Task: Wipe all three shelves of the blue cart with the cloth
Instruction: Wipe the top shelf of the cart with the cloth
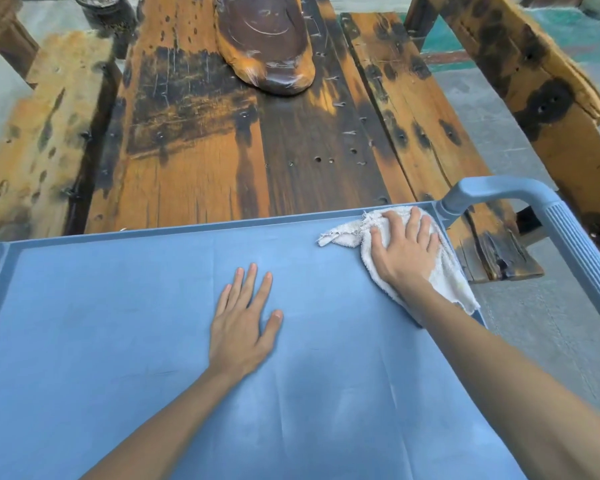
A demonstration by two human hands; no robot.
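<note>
- One white cloth (444,268), long axis running near-right to far-left, in top shelf (118,306)'s far-right corner.
- Right hand (404,251) presses it, fingers spread flat.
- Left hand (245,320) flat, fingers spread, on shelf.

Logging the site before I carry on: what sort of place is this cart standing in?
Probably an outdoor patio or yard. The blue cart stands against a weathered, scorched plank table with matching benches, on bare concrete ground with a painted green patch.
</note>
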